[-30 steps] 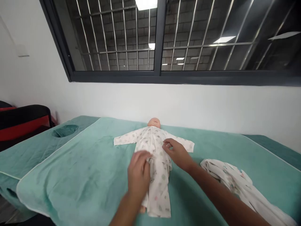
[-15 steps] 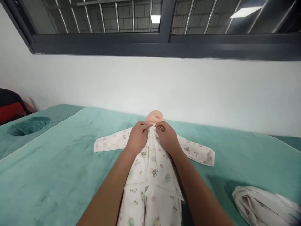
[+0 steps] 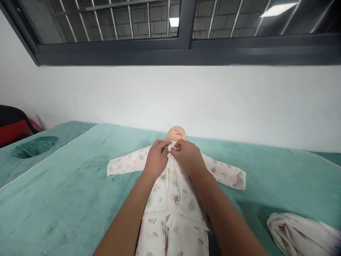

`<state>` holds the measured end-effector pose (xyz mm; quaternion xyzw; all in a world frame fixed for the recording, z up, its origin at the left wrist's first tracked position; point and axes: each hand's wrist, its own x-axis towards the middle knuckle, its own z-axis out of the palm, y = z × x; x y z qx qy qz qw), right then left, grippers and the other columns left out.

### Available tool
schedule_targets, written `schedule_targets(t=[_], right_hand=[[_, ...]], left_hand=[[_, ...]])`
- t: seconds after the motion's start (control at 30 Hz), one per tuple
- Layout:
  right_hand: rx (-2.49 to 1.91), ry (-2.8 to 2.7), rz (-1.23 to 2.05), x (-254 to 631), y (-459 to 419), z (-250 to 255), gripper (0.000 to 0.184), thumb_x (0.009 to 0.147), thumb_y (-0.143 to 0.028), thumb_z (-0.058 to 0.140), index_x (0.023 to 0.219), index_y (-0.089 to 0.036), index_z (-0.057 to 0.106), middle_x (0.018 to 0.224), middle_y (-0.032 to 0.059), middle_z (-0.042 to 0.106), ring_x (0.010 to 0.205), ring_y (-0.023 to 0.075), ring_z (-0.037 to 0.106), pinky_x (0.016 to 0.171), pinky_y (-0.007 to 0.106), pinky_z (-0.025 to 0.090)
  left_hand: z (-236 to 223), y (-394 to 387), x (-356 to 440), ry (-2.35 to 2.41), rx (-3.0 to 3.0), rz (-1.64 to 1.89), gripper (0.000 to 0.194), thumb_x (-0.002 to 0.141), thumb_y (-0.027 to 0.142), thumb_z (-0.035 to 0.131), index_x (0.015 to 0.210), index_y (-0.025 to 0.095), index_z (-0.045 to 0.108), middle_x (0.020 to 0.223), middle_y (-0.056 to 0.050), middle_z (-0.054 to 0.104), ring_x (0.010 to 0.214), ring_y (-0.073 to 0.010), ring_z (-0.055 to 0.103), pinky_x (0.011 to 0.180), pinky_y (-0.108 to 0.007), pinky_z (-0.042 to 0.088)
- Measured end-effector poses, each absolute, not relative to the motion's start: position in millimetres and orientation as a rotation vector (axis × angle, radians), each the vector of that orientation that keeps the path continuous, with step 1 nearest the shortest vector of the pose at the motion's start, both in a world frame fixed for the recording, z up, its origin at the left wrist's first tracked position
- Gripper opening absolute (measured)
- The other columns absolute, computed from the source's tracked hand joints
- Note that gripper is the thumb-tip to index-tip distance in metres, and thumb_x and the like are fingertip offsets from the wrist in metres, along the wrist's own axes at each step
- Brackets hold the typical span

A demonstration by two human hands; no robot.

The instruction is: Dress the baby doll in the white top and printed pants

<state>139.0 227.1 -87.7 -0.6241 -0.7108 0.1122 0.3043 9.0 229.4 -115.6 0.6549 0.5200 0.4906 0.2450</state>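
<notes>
A baby doll (image 3: pixel 176 133) lies on its back with its head toward the wall. It wears a white printed baby shirt (image 3: pixel 174 188), the sleeves spread out to both sides, and matching pants (image 3: pixel 183 236). At the neckline, my left hand (image 3: pixel 157 156) is closed on the shirt's front edge, thumb and fingers pinching the fabric. Just beside it, my right hand (image 3: pixel 188 156) pinches the shirt front near the collar, its fingertips close to the left ones. Exactly what lies between the fingertips, fabric or a small fastening, is too small to make out.
Green padded covering (image 3: pixel 66 192) spreads under the doll, with a round hole (image 3: pixel 34 146) at the left. A rolled white cloth (image 3: pixel 301 231) lies at the lower right. A red and black object (image 3: pixel 14 124) stands at the far left. Behind is a white wall (image 3: pixel 170 96) below a barred window.
My right hand has shifted slightly left and down over the collar, its fingers now closed nearer the left fingertips. The left hand stays at the neckline. The whole view has tilted a little.
</notes>
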Motion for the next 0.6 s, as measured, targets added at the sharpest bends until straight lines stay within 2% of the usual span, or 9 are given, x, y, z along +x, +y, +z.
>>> schedule_targets(t=[0.17,0.37,0.5,0.6], right_hand=[[-1.522,-1.839,0.160,141,228,-94,0.016,0.082,-0.020,0.045,0.069,-0.021,0.054,0.077,0.0017,0.057,0.069,0.0149,0.049,0.061,0.027,0.031],[-1.433,-1.680,0.446,147,237,-101,0.017,0.081,-0.025,0.046,0.070,-0.022,0.058,0.071,-0.0014,0.059,0.068,0.0152,0.050,0.063,0.027,0.034],[-1.449,-1.495,0.507,148,236,-103,0.016,0.079,-0.027,0.047,0.067,-0.021,0.055,0.065,-0.0024,0.055,0.064,0.0153,0.048,0.060,0.026,0.035],[-1.468,-1.372,0.512,148,227,-103,0.015,0.078,-0.028,0.047,0.067,-0.021,0.055,0.064,-0.0022,0.056,0.062,0.0153,0.048,0.060,0.027,0.036]], left_hand=[[-114,228,9,1.392,1.796,1.275,0.036,0.089,0.015,0.038,0.110,0.024,0.067,0.111,-0.006,0.057,0.102,-0.0168,0.057,0.092,-0.031,0.044],[-111,230,10,1.419,1.870,1.168,0.041,0.087,0.008,0.035,0.111,0.024,0.063,0.112,-0.007,0.051,0.101,-0.0175,0.055,0.092,-0.034,0.043],[-112,229,10,1.421,1.841,1.223,0.037,0.088,0.010,0.036,0.112,0.024,0.060,0.110,-0.006,0.051,0.094,-0.0160,0.056,0.089,-0.033,0.044],[-114,220,9,1.365,1.832,1.304,0.034,0.090,0.015,0.038,0.111,0.026,0.062,0.109,-0.005,0.053,0.098,-0.0158,0.056,0.092,-0.032,0.042]])
